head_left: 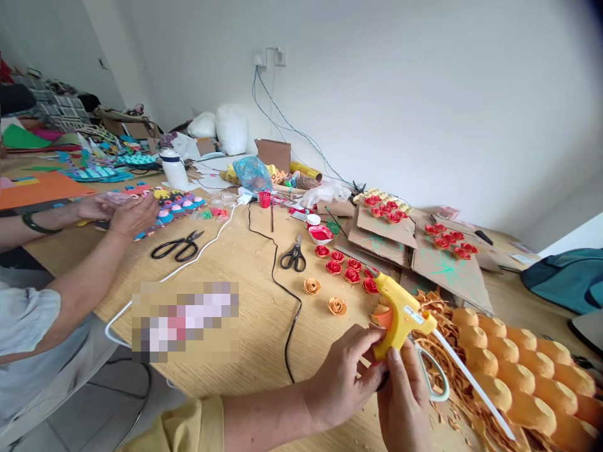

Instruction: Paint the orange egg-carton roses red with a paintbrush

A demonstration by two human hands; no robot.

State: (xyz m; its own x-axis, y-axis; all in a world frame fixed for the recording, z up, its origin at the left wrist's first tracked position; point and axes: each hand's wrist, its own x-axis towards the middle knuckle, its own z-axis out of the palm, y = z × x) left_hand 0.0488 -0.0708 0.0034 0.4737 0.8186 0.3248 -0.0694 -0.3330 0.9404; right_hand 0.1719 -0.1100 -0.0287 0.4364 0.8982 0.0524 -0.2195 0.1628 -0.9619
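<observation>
A yellow hot glue gun (399, 307) is gripped at its handle by both hands, its nozzle pointing up and left. A long white glue stick (471, 382) sticks out of its back end. My left hand (346, 370) closes around the handle from the left, and my right hand (406, 398) pinches the handle's lower end, thumb on top. An orange paper piece (380, 316) shows just behind the gun; whether fingers touch it I cannot tell. Beside my right hand lie pale-handled scissors (436, 375), partly hidden, on orange scraps (431, 295). Two orange paper roses (338, 306) lie ahead.
Red roses (352, 275) stand on the table and on cardboard sheets (445, 273). An orange egg tray (527, 411) fills the right side. Black scissors (293, 256), a black cable (274, 270) and red paint (321, 234) lie ahead. A co-worker's hands (127, 213) are at left.
</observation>
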